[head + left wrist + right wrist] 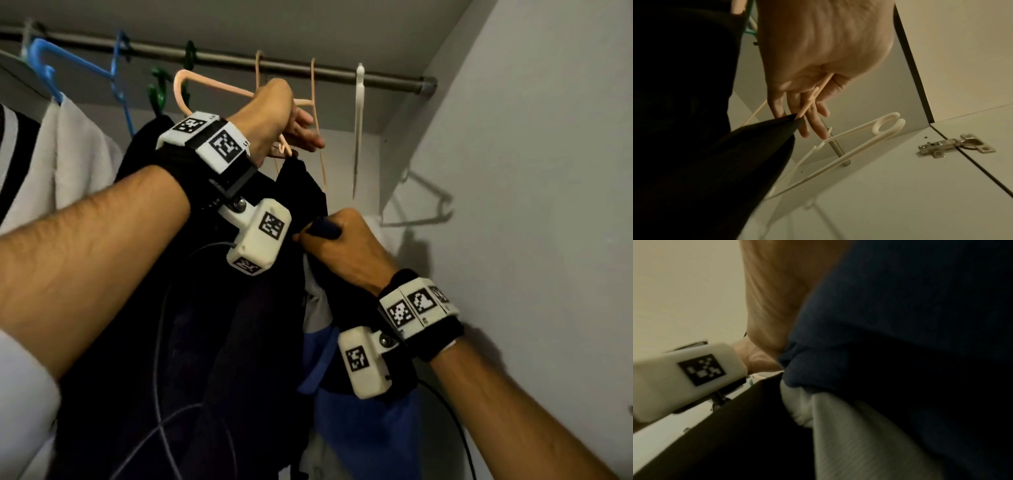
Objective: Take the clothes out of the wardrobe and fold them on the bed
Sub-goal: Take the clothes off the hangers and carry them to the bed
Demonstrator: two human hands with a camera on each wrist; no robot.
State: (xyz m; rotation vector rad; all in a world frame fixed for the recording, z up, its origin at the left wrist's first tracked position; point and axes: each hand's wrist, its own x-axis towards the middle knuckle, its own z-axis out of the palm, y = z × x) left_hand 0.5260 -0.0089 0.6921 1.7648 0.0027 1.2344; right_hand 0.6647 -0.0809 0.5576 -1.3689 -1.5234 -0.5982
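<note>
A dark garment (239,342) hangs from a peach hanger (209,84) inside the wardrobe. My left hand (274,113) is raised below the rail and holds that peach hanger (810,100); its thin arm runs out of my palm and along my fingers (813,126) into the tip of the dark cloth (694,146). Lower and to the right, my right hand (342,243) grips a bunched fold of navy cloth (900,321) in its fist, and pale grey fabric (859,434) shows below it. The right fingers are hidden in the cloth.
The metal rail (342,73) carries an empty white hanger (358,120), more peach hangers, a green hanger (159,85) and blue hangers (48,68). A white garment (75,154) hangs left, a blue one (370,428) low right. The wardrobe side wall (513,205) stands close on the right.
</note>
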